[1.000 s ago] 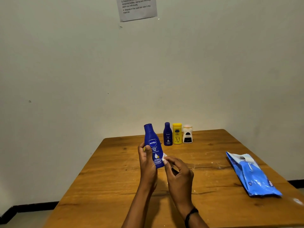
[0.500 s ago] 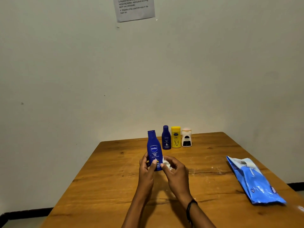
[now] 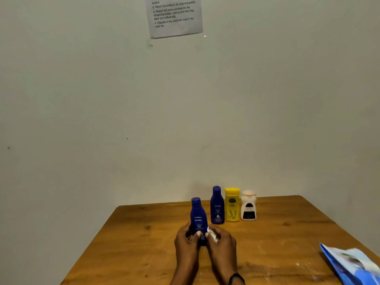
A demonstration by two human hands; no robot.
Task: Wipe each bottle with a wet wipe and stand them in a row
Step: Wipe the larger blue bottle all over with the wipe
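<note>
Pale wall (image 3: 102, 99) filled most of the view, with a paper notice (image 3: 174, 17) stuck up high. Below it was a brown wooden table (image 3: 144, 254). Near the middle of the table, two hands held a dark blue Nivea bottle (image 3: 198, 217) upright. The left hand (image 3: 185, 242) had its fingers curled round the bottle's low left side. The right hand (image 3: 224, 241) had bent fingers too, and they pinched a small white wet wipe (image 3: 211, 233) against the bottle's low right side. Whether the bottle's bottom touched the table could not be told. Behind it, by the wall, three more stood close in a row: a second blue Nivea bottle (image 3: 217, 206), a yellow bottle (image 3: 232, 204) and a white bottle (image 3: 248, 206). A blue pack of wipes (image 3: 353, 264) lay far right.
</note>
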